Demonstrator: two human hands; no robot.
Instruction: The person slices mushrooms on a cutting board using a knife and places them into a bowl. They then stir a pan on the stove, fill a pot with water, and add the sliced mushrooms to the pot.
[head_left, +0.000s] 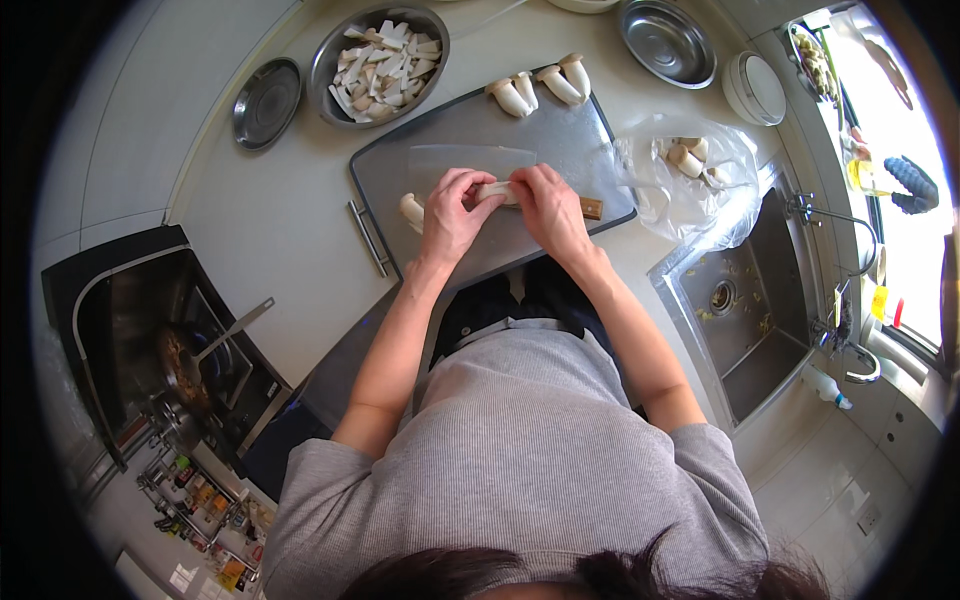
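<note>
Between my fingertips is a pale king oyster mushroom (495, 193), pinched by my left hand (454, 214) at one end and my right hand (551, 208) at the other. Beneath them lies a kitchen cleaver (471, 156), its broad blade flat on the dark-rimmed cutting board (480, 124). Its wooden handle (592, 208) sticks out beyond my right hand. Another mushroom (412, 210) rests left of my left hand, partly hidden by it. Several whole mushrooms (511, 97) lie along the board's far edge.
Behind the board at left, a steel bowl (319, 86) holds cut mushroom pieces. A clear plastic bag (720, 206) with mushrooms touches the board's right side, near the sink (765, 352). At lower left, a pan (180, 367) with food and a spatula (236, 328) stands on the stove.
</note>
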